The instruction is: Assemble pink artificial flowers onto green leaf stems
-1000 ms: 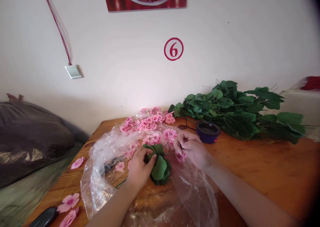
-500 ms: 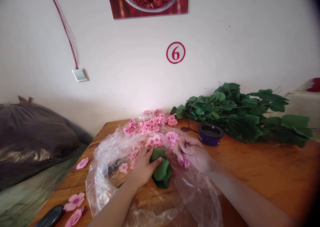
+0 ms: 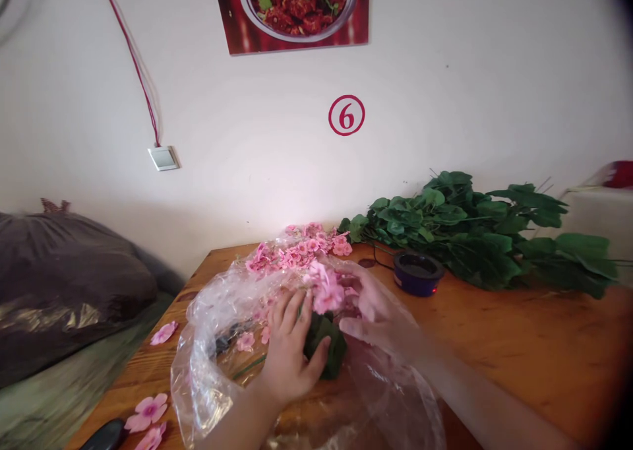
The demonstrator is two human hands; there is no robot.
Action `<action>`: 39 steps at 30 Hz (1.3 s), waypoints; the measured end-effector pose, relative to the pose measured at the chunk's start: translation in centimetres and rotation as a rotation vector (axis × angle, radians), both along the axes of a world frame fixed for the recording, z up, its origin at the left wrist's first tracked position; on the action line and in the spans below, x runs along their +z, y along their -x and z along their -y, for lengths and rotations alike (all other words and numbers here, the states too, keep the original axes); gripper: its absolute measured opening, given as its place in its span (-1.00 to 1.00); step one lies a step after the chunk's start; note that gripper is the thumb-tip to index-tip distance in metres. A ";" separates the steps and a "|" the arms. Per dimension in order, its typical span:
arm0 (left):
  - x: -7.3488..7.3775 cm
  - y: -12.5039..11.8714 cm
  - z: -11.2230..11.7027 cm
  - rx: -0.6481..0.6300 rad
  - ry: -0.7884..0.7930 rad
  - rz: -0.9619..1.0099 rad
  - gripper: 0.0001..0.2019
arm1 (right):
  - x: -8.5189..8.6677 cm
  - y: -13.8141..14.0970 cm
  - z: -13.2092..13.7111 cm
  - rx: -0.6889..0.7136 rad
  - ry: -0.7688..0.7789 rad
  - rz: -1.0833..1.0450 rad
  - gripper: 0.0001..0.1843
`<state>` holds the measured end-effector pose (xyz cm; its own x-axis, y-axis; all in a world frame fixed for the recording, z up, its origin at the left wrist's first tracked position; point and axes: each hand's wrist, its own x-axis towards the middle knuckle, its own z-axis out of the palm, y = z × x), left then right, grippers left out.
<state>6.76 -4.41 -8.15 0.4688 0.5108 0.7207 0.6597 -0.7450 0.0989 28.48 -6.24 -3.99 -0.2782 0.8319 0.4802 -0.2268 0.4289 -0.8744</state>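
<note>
My left hand [image 3: 291, 351] is wrapped round an artificial flower stem, its thumb lying over dark green leaves [image 3: 330, 351]. A thin green stem [image 3: 250, 367] sticks out to the left below this hand. Pink flower heads [image 3: 327, 290] stand just beyond the left fingertips. My right hand [image 3: 378, 315] is at the right of these flowers, slightly blurred, with thumb and fingers apart; its fingertips are close to the blossoms, and I cannot tell if they touch. Under both hands lies a clear plastic bag [image 3: 198, 371], with more pink flowers [image 3: 297, 252] behind.
A small dark blue round heating pot [image 3: 419, 275] with a red light stands to the right. Behind it lies a heap of green leaf stems [image 3: 459, 225]. Loose pink flowers [image 3: 148, 412] and a black object [image 3: 103, 435] sit at the table's left edge. A dark sack [image 3: 64, 285] is beyond.
My right hand has opened from a pinch on a thin stem and spread its fingers. The pink flowers now sit closer to my left fingertips, over the leaves. The view has tilted up slightly.
</note>
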 end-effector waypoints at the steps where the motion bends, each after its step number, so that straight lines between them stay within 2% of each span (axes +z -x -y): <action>1: 0.1 -0.1 0.3 -0.047 -0.015 -0.026 -0.29 | -0.1 0.2 0.2 0.009 0.027 0.017 -0.19; 2: 0.2 -0.2 0.6 -0.086 -0.020 -0.046 -0.32 | -0.3 0.4 0.5 0.019 0.049 0.029 -0.11; 4: 0.4 -0.4 0.9 -0.146 -0.003 -0.073 -0.36 | -0.6 0.7 0.9 0.025 0.098 0.032 -0.09; 7: 0.8 -0.5 1.2 -0.202 0.045 -0.083 -0.32 | -0.6 1.1 1.4 -0.062 0.128 0.042 -0.27; 9: 0.8 -0.5 1.2 -0.239 0.047 -0.047 -0.30 | -0.2 1.2 1.5 -0.154 0.079 0.026 -0.44; 11: 0.6 -0.4 1.1 -0.263 0.040 0.029 -0.35 | 0.4 1.2 1.5 -0.189 0.045 -0.019 -0.55; 14: 0.3 -0.3 1.1 -0.225 0.082 0.173 -0.51 | 0.9 1.3 1.5 -0.105 0.131 -0.018 -0.63; 16: 0.3 -0.4 1.1 -0.189 0.114 0.226 -0.55 | 0.7 1.5 1.4 -0.026 0.217 0.029 -0.65; 22: 0.5 -0.6 1.2 -0.186 0.077 0.163 -0.67 | -1.0 2.8 1.2 0.095 0.311 0.115 -0.63; 27: 0.3 -0.6 1.2 -0.098 0.010 0.113 -0.77 | -1.3 3.3 1.3 -0.010 0.330 0.089 -0.64; 33: 1.0 -0.4 1.3 -0.190 -0.204 0.113 -0.86 | -2.3 3.3 1.4 0.062 0.342 0.033 -0.57; 39: 1.6 -0.6 1.5 -0.283 -0.276 0.040 -0.92 | -1.1 3.6 2.3 0.136 0.362 -0.074 -0.44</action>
<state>7.36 -5.93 -6.53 0.5321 0.1501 0.8332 0.4238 -0.8992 -0.1087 24.88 -8.54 -5.14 -0.3732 0.9091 0.1851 -0.3280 0.0573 -0.9430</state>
